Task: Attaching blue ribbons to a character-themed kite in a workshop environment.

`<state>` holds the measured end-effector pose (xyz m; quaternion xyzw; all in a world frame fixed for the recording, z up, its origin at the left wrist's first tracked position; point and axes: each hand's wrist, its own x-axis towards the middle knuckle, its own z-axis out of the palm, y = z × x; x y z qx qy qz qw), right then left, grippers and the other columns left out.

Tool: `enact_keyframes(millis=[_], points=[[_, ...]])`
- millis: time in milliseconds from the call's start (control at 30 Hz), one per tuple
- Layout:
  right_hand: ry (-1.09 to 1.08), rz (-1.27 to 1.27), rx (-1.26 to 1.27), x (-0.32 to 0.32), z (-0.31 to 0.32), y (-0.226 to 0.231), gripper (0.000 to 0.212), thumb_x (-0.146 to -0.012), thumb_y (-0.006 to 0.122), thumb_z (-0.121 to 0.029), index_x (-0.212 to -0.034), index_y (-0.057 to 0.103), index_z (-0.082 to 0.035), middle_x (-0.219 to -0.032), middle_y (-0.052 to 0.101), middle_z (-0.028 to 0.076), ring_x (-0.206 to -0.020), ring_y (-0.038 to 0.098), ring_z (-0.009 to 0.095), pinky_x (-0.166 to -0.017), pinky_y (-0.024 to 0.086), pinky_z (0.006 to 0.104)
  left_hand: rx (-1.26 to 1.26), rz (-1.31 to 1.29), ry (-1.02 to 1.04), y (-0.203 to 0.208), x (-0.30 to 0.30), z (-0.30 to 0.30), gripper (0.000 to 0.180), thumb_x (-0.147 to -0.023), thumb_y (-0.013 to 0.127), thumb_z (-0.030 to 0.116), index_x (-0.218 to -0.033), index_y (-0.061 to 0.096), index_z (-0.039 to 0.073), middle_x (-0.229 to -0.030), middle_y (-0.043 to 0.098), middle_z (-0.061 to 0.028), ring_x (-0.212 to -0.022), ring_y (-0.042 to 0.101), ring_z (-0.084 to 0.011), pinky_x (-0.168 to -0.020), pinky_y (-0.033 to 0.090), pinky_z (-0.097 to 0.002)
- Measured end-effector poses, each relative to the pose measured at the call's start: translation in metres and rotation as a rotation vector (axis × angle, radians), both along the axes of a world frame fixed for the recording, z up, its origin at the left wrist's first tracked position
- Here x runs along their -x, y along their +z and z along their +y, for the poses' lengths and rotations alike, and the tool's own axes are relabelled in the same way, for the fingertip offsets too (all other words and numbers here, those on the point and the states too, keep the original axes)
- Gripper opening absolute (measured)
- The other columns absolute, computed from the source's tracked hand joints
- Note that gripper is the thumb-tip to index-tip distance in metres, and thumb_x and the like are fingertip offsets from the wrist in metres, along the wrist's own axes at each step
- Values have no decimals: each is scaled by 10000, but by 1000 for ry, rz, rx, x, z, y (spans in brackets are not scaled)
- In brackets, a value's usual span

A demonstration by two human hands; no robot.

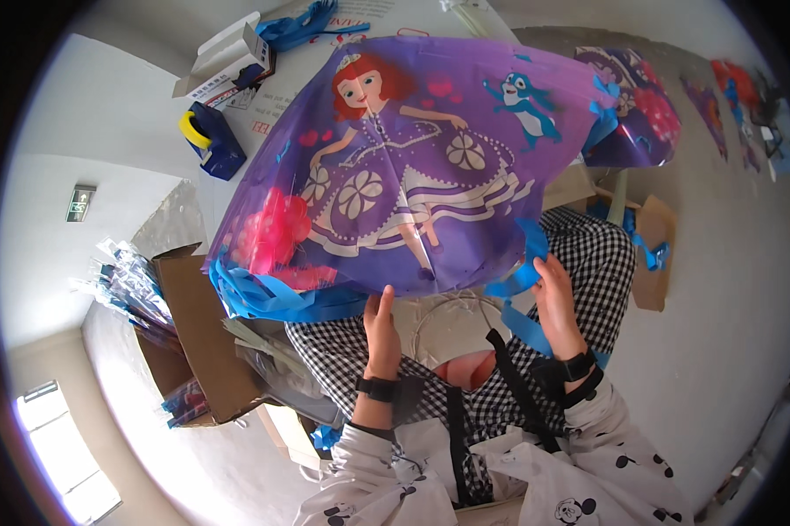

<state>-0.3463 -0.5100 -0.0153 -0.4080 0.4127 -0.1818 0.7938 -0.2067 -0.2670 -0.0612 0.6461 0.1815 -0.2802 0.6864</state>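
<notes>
Purple kite [395, 167]: my left hand [380, 329] pinching bottom edge, right hand [555, 294] pinching blue ribbon [522, 276] at corner. Advise keeping ribbon taut, untwisted. Cardboard box [204, 342] left of kite.

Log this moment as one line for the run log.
left hand: holds purple kite lower edge | right hand: grips blue ribbon tail | cardboard box at person's left
</notes>
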Motion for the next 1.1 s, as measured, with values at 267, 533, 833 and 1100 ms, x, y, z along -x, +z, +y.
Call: enact_keyframes(millis=[267,533,833,1100], points=[[84,17,124,-21,-18,-24,156,-977,598,-213,-858,563,-119,-746,410,-89,-659,353,24,-591,301,226,333,44,-31,27,-7,-27,252,-901,717,219,-1035,607,37,-989,645,-25,-886,641,-159,-806,547,-341],[201,104,440,-51,-23,-26,296,-975,579,-173,-749,410,-83,-693,290,-56,-625,273,50,-553,252,274,204,118,76,37,-34,-41,372,-863,735,220,-1130,587,8,-995,646,-39,-881,656,-166,-719,570,-339],[165,54,443,-66,-29,-8,235,-996,575,-197,-827,524,-43,-687,332,-67,-611,280,31,-531,233,249,-131,-308,-76,39,-48,-58,339,-798,741,61,-1078,604,-71,-969,684,-95,-841,631,-163,-773,517,-299],[78,-49,383,-146,-87,-4,196,-972,594,-197,-824,556,-74,-688,348,-85,-622,306,19,-543,247,243,-171,-472,-135,35,-132,-117,302,-757,766,87,-965,655,-103,-899,711,-118,-783,645,-179,-759,516,-305]])
